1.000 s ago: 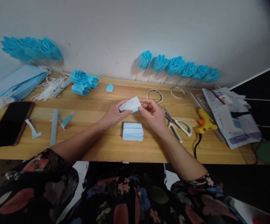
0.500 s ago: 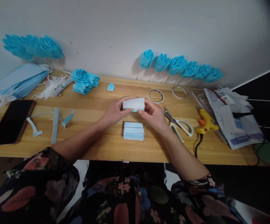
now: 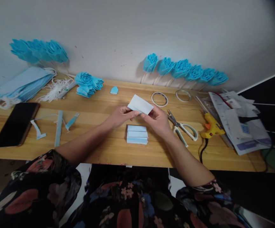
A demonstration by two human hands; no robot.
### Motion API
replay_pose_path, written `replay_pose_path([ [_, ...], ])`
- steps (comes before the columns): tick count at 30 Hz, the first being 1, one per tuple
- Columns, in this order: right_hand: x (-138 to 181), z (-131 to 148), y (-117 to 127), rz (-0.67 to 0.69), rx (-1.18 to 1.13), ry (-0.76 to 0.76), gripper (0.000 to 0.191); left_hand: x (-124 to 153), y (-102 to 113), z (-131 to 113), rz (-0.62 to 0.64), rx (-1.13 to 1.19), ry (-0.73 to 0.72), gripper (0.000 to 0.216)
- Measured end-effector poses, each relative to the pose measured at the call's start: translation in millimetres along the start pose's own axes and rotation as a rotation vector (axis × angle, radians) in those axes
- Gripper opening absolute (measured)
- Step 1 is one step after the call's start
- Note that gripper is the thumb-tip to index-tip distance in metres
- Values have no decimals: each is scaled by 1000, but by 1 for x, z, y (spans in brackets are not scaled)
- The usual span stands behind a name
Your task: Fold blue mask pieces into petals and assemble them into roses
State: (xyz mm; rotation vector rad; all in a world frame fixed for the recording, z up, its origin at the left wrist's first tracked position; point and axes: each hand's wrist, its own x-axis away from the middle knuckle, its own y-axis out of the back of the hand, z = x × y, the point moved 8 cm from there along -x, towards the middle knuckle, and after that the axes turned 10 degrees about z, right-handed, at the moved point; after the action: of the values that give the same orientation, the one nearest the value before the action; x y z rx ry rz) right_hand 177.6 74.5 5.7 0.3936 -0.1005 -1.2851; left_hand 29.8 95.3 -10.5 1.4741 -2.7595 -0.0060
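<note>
Head view: a pale sheet [image 3: 140, 104] is up mid-frame, tilted, with both hands on it. Left hand [image 3: 118, 117] grips its lower left edge, thumb in front, and right hand [image 3: 158, 121] pinches the lower right side; the fingers behind are mostly hidden, so can't tell how firm either hold is. Biggest worry imo is uneven tension: if one thumb tugs harder than the other, thin-looking stuff like that could skew or wrinkle. A loose pinch might also let it slip, probably onto the stack [image 3: 137, 135] just below, dead centre, and a dropped wrist could shove that out of line. Scissors [image 3: 176, 123], right of centre, lie just beside the right hand, so a careless swing could knock the handles. Farther right, the glue gun [image 3: 212, 126] has its cord [image 3: 201, 152] running toward the table [image 3: 104, 148] edge near the right forearm [image 3: 187, 155]; snag that and the gun could get dragged. No telling whether it's hot.
</note>
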Motion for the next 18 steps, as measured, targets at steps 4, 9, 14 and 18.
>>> replay_pose_path([
  [4,0,2,-4,18,-4,2,35,2,7,3,-67,-48,23,34],
  [9,0,4,-5,36,-9,3,33,2,4,-1,-54,2,22,36],
  [14,0,1,-5,36,3,-2,29,2,5,2,-81,65,46,49],
  [18,0,-1,-7,62,-29,0,30,2,5,4,-91,40,66,47],
])
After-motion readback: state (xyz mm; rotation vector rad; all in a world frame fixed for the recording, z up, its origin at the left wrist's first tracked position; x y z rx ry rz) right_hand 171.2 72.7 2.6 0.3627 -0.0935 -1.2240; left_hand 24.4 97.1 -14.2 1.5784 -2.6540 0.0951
